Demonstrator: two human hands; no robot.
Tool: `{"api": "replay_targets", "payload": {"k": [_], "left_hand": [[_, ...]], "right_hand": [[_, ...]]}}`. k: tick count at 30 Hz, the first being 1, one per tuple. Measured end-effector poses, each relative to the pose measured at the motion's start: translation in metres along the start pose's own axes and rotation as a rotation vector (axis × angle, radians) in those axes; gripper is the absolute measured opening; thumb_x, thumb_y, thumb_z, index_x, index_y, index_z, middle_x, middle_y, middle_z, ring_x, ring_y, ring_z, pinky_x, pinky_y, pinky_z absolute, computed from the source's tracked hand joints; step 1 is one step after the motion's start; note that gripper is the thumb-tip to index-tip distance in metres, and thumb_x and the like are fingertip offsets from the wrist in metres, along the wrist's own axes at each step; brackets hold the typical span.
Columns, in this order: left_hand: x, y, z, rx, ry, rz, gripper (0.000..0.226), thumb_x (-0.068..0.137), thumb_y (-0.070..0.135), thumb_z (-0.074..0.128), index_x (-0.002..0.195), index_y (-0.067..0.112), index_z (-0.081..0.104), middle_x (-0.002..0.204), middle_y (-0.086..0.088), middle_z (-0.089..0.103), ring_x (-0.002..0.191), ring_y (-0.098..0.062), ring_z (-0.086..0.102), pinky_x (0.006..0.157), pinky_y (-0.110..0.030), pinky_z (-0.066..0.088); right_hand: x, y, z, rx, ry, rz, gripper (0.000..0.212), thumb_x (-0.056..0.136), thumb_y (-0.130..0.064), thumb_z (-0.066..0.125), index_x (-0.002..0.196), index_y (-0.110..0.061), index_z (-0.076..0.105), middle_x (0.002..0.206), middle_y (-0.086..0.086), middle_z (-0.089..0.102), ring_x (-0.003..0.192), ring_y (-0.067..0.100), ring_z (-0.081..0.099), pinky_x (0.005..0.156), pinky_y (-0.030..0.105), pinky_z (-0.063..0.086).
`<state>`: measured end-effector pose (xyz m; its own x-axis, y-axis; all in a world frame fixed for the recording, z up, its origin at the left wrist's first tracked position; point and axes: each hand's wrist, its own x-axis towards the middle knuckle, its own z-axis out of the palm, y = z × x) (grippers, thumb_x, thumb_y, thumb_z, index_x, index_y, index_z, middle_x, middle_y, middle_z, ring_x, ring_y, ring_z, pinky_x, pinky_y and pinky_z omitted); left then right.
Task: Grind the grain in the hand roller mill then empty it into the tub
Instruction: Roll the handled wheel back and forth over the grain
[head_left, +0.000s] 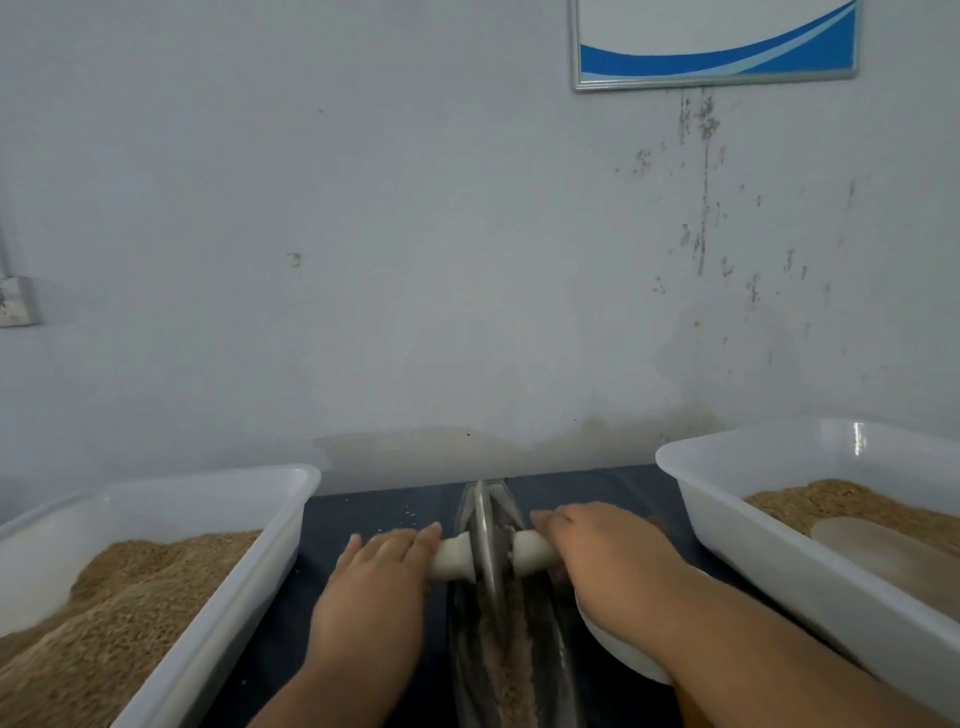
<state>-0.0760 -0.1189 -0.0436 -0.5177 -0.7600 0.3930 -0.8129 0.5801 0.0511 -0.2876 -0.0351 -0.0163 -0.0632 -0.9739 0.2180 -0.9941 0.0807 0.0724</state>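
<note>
Between two white rectangular plastic tubs, on the dark counter, sits the hand roller mill: a narrow boat-shaped metal trough whose long axis runs straight away from the person, with a thin grey metal disc wheel standing upright in it. The wheel's white axle handle lies crosswise and sticks out on either side, so each hand has its own stub and neither is nearer. The left hand lies palm-down over the left stub, fingers fairly straight and together; the right hand covers the right stub likewise. Whether the thumbs hook beneath cannot be told. Any rolling stroke must follow the trough, forward and back. Coarse tan-brown grain lines the trough floor nearer the person and looks partly crushed. The left tub and the right tub both hold similar tan material.
</note>
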Motion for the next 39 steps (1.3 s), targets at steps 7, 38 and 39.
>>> {"api": "replay_targets", "payload": {"k": [7, 38, 39], "left_hand": [[-0.004, 0.005, -0.006, 0.036, 0.015, 0.032, 0.053, 0.100, 0.030, 0.044, 0.148, 0.042, 0.026, 0.145, 0.022, 0.039, 0.134, -0.006, 0.035, 0.118, -0.031, 0.016], [-0.024, 0.008, -0.057, 0.117, -0.245, 0.120, 0.030, 0.086, 0.037, 0.060, 0.114, 0.044, 0.051, 0.111, 0.014, 0.057, 0.107, -0.012, 0.057, 0.088, -0.033, 0.048], [-0.028, 0.010, -0.065, 0.149, -0.293, 0.136, 0.030, 0.085, 0.038, 0.061, 0.113, 0.044, 0.051, 0.111, 0.014, 0.058, 0.107, -0.012, 0.057, 0.090, -0.033, 0.048]], "right_hand": [[-0.006, -0.004, -0.012, -0.012, -0.075, 0.023, 0.035, 0.087, -0.017, 0.063, 0.119, -0.030, 0.056, 0.110, -0.001, 0.059, 0.101, 0.023, 0.057, 0.085, 0.039, 0.051], [-0.034, -0.011, -0.056, -0.051, -0.259, -0.175, 0.018, 0.086, -0.032, 0.070, 0.102, -0.025, 0.065, 0.087, -0.002, 0.062, 0.077, 0.014, 0.056, 0.061, 0.030, 0.045], [-0.040, -0.013, -0.065, -0.043, -0.298, -0.205, 0.019, 0.085, -0.036, 0.071, 0.099, -0.025, 0.064, 0.083, -0.004, 0.060, 0.071, 0.010, 0.052, 0.055, 0.027, 0.038]]}}
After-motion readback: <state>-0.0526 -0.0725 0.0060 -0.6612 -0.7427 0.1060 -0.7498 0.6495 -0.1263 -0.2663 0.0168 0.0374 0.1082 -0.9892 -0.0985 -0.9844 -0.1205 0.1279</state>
